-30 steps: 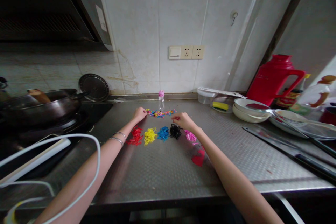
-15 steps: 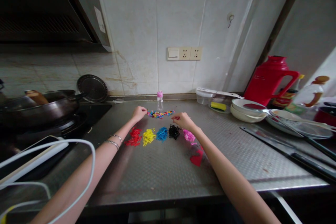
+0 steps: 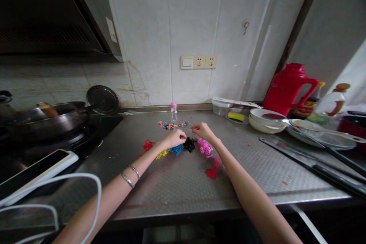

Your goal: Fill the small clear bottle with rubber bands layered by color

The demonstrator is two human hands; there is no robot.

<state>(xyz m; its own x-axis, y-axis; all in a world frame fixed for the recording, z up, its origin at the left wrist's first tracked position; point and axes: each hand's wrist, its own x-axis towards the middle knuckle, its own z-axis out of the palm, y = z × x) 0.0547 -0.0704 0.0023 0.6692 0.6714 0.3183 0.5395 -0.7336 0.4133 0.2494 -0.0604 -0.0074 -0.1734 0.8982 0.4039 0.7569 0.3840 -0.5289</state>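
On the steel counter (image 3: 171, 194) lies a row of separated rubber-band heaps: red (image 3: 148, 145), yellow (image 3: 162, 154), blue (image 3: 176, 150), black (image 3: 188, 145), pink (image 3: 204, 146), with a deeper red heap (image 3: 213, 172) nearer me. Behind them runs a mixed multicoloured line of bands (image 3: 173, 125). My left hand (image 3: 174, 139) hangs over the blue and black heaps, pinching a tiny reddish bit and hiding part of the yellow and blue. My right hand (image 3: 202, 131) pinches a similar bit beside the mixed line's right end, above the pink heap.
A small bottle with a pink cap (image 3: 174, 111) stands at the wall. To the left are a dark wok (image 3: 42, 120) on the stove and a white power strip (image 3: 37, 171) with its cable. To the right stand stacked bowls (image 3: 265, 121), a red thermos jug (image 3: 287, 89) and long knives (image 3: 311, 164).
My left hand has moved from the mixed line toward me and right, to above the blue and black heaps. My right hand has stayed almost in place.
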